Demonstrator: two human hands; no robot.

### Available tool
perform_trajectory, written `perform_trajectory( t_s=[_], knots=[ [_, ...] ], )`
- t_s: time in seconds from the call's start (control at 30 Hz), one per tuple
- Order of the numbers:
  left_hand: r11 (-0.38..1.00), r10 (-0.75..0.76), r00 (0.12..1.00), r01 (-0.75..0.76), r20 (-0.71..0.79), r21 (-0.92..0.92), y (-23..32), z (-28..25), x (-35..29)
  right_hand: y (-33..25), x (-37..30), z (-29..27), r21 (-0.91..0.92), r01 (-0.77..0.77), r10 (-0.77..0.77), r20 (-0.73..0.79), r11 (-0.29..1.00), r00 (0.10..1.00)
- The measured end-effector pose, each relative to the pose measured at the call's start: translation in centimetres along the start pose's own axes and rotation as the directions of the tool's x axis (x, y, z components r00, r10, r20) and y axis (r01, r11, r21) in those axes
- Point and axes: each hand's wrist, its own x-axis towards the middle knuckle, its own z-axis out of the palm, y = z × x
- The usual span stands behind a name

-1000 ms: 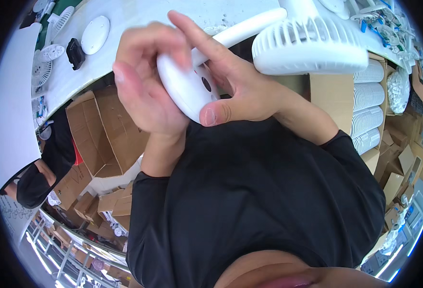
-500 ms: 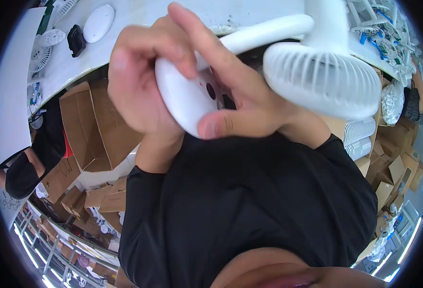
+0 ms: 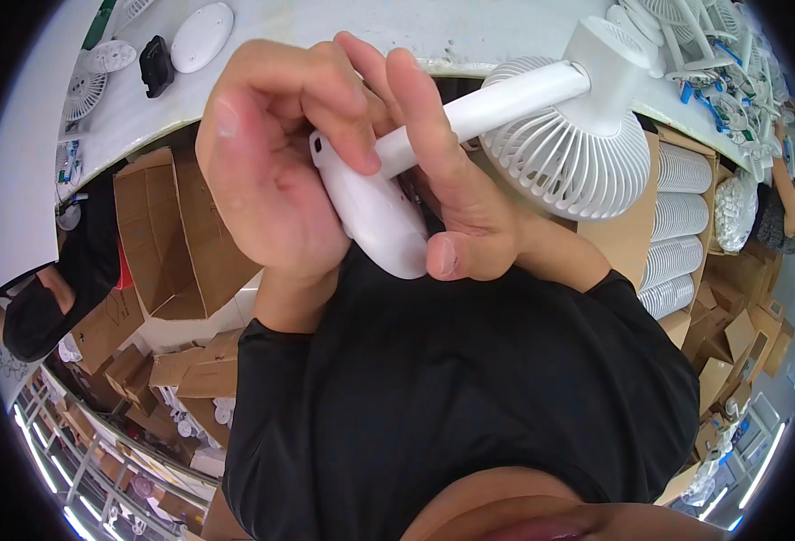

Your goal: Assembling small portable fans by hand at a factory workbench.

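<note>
A white desk fan is held up in front of my chest, its rounded base (image 3: 375,221) between my two hands. My left hand (image 3: 276,149) curls around the base's left side, fingers bent over the rim near the stem (image 3: 515,99). From the right, my right hand (image 3: 470,203) grips the base, thumb low on its edge and a finger extending up beside the stem. The stem slants up to the right to the fan head (image 3: 578,162), whose ribbed cage hangs over the table's near edge. The underside of the base is mostly hidden.
On the white table (image 3: 325,18) lie a white oval disc (image 3: 201,38) and a black part (image 3: 155,67). Fan parts with blue pieces (image 3: 704,95) crowd the right. Open cardboard boxes (image 3: 168,234) stand left; stacked white grilles (image 3: 681,216) fill a box right. Other people's arms (image 3: 55,288) show at both sides.
The fan has turned in my hands: its base tilts so the underside opening no longer shows. The fan head has swung left and its cage faces differently. My hands stay around the base.
</note>
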Motion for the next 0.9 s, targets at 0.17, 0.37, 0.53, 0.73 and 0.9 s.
perform_trajectory(
  t_s=[0.17,0.37,0.53,0.73,0.9],
  knots=[
    [0.986,0.163,0.981,-0.157,-0.104,0.062,-0.7,0.4,0.1,0.0,0.8,-0.6,-0.017,-0.022,0.022,0.031,1.0,0.999],
    [0.995,-0.075,0.813,0.103,-0.578,0.016,-5.2,-2.7,1.9,0.1,1.5,-2.0,-0.321,-0.335,0.34,-0.042,0.886,0.939],
    [0.994,0.085,0.789,-0.028,-0.608,0.102,-8.5,-4.6,4.2,3.5,2.1,-5.5,-0.501,-0.464,0.267,-0.415,0.731,0.87],
    [0.666,0.121,0.916,0.211,-0.382,0.715,-11.3,-9.1,1.7,8.3,5.0,-17.6,-0.763,-0.442,0.232,-0.377,0.472,0.897],
    [0.327,0.107,0.976,0.148,-0.192,0.933,-14.4,-8.7,2.8,11.9,9.9,-26.6,-0.766,-0.524,0.229,-0.471,0.373,0.852]
  ],
)
